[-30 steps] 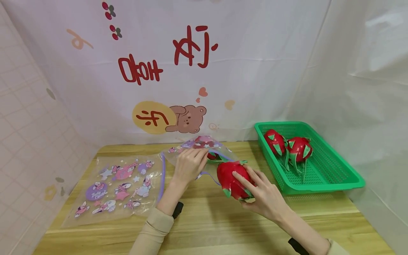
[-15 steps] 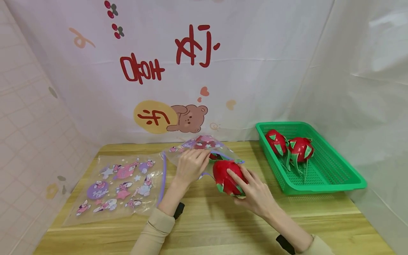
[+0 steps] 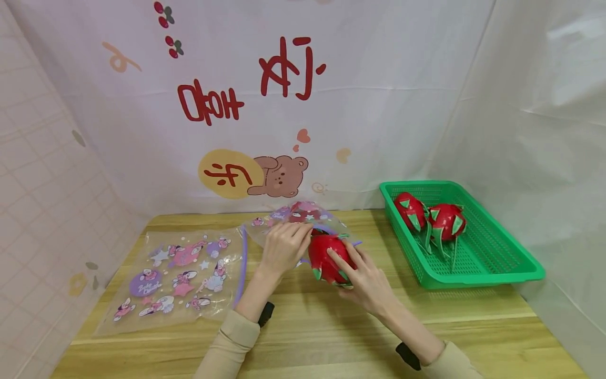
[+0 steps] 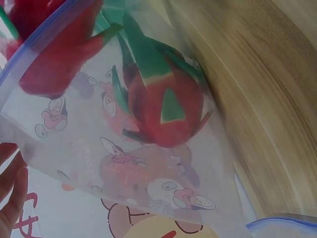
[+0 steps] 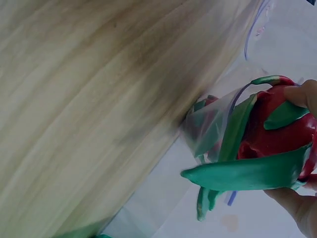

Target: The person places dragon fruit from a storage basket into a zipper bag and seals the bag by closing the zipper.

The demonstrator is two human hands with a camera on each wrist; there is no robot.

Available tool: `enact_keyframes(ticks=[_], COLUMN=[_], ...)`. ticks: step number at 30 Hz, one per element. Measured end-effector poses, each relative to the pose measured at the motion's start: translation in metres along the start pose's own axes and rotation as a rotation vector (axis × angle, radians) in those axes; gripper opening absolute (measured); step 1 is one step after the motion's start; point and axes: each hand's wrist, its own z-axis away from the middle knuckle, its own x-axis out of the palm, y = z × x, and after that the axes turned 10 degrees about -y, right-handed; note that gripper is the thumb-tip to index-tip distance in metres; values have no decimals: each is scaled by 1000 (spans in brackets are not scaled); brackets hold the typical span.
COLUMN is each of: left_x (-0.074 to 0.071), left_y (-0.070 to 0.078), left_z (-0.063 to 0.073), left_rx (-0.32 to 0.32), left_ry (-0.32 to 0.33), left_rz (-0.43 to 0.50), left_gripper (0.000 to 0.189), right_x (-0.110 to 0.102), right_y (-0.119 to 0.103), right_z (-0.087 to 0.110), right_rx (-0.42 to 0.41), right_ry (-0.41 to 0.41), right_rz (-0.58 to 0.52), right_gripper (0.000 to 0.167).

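My right hand [image 3: 366, 279] grips a red dragon fruit [image 3: 326, 258] with green leaf tips, at the mouth of a clear printed zip bag [image 3: 276, 215]. In the right wrist view, long green leaves [image 5: 242, 173] stick out from the held fruit [image 5: 277, 124] beside the bag's rim. My left hand [image 3: 284, 247] holds the bag's edge; its fingers [image 4: 12, 198] show at the left of the left wrist view. Inside the bag lies another dragon fruit [image 4: 168, 109], seen through the film. The held fruit [image 4: 54, 59] is at the purple rim there.
A green basket [image 3: 478, 279] stands at the right with two dragon fruits [image 3: 446, 221] in it. Flat on the wooden table [image 3: 331, 337] at the left lies a second printed zip bag [image 3: 180, 284] with a purple rim. A white printed cloth [image 3: 379, 105] hangs behind.
My right hand has moved left with the dragon fruit, bringing it close to my left hand and the bag's mouth. The left hand has stayed nearly still.
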Motion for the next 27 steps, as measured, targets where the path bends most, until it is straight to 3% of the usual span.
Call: enact_keyframes(ticks=[9, 20, 27], left_x=[3, 3, 2], left_y=[1, 2, 2], left_z=[-1, 0, 2], left_rx=[19, 31, 25], left_ry=[16, 6, -12], left_rz=[-14, -15, -30], left_gripper=[12, 13, 14], right_x=[7, 11, 19], right_y=[-1, -10, -8], right_z=[-1, -8, -8], right_rx=[-122, -22, -115], right_ry=[-16, -45, -35], right_rz=[91, 98, 107], right_gripper=[87, 83, 82])
